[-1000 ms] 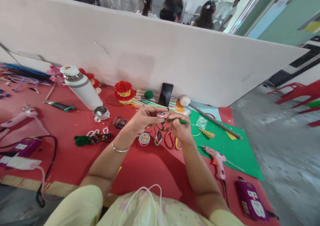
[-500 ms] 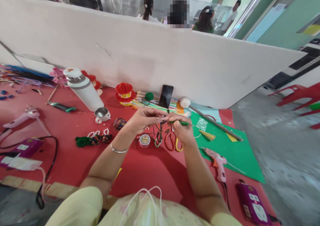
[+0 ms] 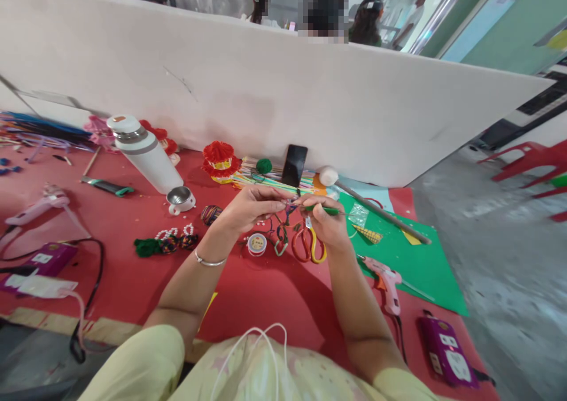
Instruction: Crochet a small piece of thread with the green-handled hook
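My right hand (image 3: 326, 227) is closed around a crochet hook with a green handle (image 3: 330, 210), its thin metal end pointing left. Facing it, my left hand (image 3: 250, 210) pinches a small piece of dark multicoloured yarn (image 3: 290, 205) at the hook's tip. The stitches are too small to make out. Below the hands hangs or lies a looped multicoloured cord (image 3: 280, 240); which, I cannot tell. Scissors with red and yellow handles (image 3: 302, 246) lie under my right hand. A ball of variegated yarn (image 3: 209, 214) rests beside my left wrist, and a small spool (image 3: 256, 244) sits between my forearms.
A white flask (image 3: 148, 159) and its steel cup (image 3: 181, 199) stand on the left. A phone (image 3: 295, 165) leans against the white partition (image 3: 248, 88). At right are a pink glue gun (image 3: 385, 280), green sheet (image 3: 436, 277) and purple power box (image 3: 448, 351).
The hook and my right hand have shifted slightly right, with the fingertips a little farther apart. My left hand keeps its pinch. The whole view has tilted slightly.
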Demonstrator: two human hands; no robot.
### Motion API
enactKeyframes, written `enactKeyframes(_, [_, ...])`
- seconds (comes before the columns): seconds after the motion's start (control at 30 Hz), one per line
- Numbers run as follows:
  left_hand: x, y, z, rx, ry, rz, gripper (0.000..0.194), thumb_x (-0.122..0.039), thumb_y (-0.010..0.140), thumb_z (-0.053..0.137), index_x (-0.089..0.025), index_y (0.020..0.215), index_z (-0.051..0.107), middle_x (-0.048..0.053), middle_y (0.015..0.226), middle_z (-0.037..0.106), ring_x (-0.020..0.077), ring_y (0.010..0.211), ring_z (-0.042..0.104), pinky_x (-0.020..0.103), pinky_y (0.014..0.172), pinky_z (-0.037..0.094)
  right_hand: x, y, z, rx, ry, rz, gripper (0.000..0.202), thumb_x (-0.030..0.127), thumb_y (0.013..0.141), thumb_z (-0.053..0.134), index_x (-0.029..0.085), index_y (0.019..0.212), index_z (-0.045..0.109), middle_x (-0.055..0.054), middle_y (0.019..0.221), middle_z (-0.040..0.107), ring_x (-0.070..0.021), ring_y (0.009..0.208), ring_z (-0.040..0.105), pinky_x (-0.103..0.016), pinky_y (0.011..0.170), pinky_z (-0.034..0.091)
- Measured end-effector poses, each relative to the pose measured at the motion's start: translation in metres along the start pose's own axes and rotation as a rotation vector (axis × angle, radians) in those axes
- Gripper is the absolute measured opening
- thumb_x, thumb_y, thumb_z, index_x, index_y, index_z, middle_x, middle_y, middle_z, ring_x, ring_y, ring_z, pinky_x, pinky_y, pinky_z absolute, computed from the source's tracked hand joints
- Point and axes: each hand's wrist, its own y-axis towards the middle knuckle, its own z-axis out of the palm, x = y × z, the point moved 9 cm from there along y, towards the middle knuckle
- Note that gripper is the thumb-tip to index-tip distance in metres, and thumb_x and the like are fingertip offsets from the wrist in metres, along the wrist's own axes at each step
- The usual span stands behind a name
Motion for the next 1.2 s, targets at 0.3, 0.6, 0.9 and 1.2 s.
enactKeyframes(0.3, [-0.0011,0.0,-0.0017,0.022,0.039,0.016,0.031,-0.029,0.075,0.092,-0.017,0.104,0.089,0.006,0.08,0.075,0.005,0.051,0.046,0.022,0.044,0.029,-0.0011,-0.0003,-0.005,0.015,0.044,-0.001,0.023,0.052,0.088,0.085,0.029,0.095,0.086,-0.005,0.098,0.087,-0.0238,0.092,0.081,-0.041,0.086,0.064])
enactKeyframes(0.6, [0.0026,0.001,-0.0029,0.032,0.026,-0.017,0.033,-0.032,0.076,0.093,-0.018,0.106,0.089,0.005,0.082,0.076,0.0023,0.049,0.042,0.019,0.043,0.027,-0.0013,-0.001,-0.0074,-0.027,0.017,0.066,0.028,0.057,0.083,0.086,0.029,0.088,0.085,-0.005,0.094,0.086,-0.026,0.094,0.08,-0.041,0.082,0.064])
enactKeyframes(0.9, [0.0031,0.0014,-0.0029,0.037,-0.001,-0.03,0.031,-0.03,0.077,0.093,-0.018,0.105,0.088,0.0,0.069,0.067,0.0022,0.047,0.04,0.019,0.043,0.025,0.0029,-0.0011,-0.004,0.015,0.045,0.044,0.021,0.052,0.088,0.083,0.031,0.091,0.086,-0.004,0.096,0.087,-0.0259,0.095,0.081,-0.044,0.09,0.065])
enactKeyframes(1.2, [0.0027,0.0023,-0.0039,0.031,0.022,-0.008,0.031,-0.031,0.077,0.092,-0.017,0.104,0.088,0.002,0.069,0.068,0.004,0.047,0.04,0.021,0.043,0.026,0.0041,-0.0011,-0.0018,0.059,0.003,0.045,0.021,0.051,0.089,0.082,0.03,0.092,0.087,-0.004,0.096,0.087,-0.0276,0.096,0.082,-0.047,0.094,0.065])
